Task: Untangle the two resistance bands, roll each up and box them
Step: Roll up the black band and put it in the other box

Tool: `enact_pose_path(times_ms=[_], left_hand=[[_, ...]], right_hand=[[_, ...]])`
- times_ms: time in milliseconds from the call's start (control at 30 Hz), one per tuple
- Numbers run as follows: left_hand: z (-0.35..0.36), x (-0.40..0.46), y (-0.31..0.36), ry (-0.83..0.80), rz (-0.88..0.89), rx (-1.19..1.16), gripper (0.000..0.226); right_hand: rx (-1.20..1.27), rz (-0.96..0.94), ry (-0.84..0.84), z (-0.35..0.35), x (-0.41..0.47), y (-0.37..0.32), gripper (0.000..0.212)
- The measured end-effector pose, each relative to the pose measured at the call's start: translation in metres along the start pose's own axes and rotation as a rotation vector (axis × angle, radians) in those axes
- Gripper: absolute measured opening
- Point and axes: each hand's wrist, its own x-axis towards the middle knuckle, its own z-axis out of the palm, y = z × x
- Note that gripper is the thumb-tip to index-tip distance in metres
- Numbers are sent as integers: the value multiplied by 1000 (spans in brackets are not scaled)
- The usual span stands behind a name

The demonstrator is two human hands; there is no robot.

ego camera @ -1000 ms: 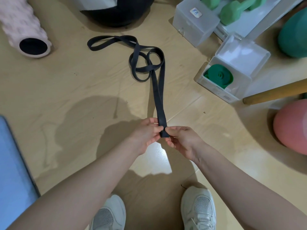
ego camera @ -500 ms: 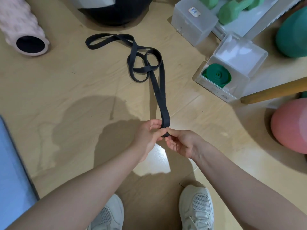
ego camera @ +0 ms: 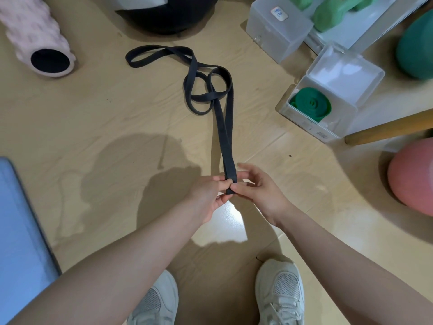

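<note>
A long black resistance band (ego camera: 222, 127) lies looped on the wooden floor and runs toward me. Its near end is lifted and folded over. My left hand (ego camera: 206, 195) pinches that end from the left. My right hand (ego camera: 260, 191) pinches it from the right with thumb and forefinger, the other fingers spread. A green band (ego camera: 310, 106), rolled into a coil, sits inside an open clear plastic box (ego camera: 304, 124) at the right. A second clear box (ego camera: 276, 26), closed, stands behind it.
A pink foam roller (ego camera: 35, 41) lies at the top left, a blue mat (ego camera: 21, 231) at the left edge. A black ball (ego camera: 168, 17), green dumbbells (ego camera: 332, 10), a teal ball (ego camera: 417, 43), a pink ball (ego camera: 412, 177) and a wooden stick (ego camera: 389, 130) crowd the top and right. My shoes (ego camera: 278, 292) are below.
The band's near end has been turned over into a small fold between my fingers. My right hand's outer fingers have spread open. The loops on the floor have barely shifted.
</note>
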Motion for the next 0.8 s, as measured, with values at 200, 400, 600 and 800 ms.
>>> enact_pose_path(times_ms=[200,400,600,800], left_hand=[[-3,3,3,40,-98,-109,6],[1,-4,8,-25,-99,-149,14],[-6,0,3,-66,-122,-113,7],[-9,2,1,-71,-87,-41,13]], right_hand=[[-291,-227,-17,-4,-3,2,29],[-527,-433,21,-5,-1,11,23],[-415,-334,64,-3,-6,13,22],[-398,-271,-30,-10,-7,11,18]])
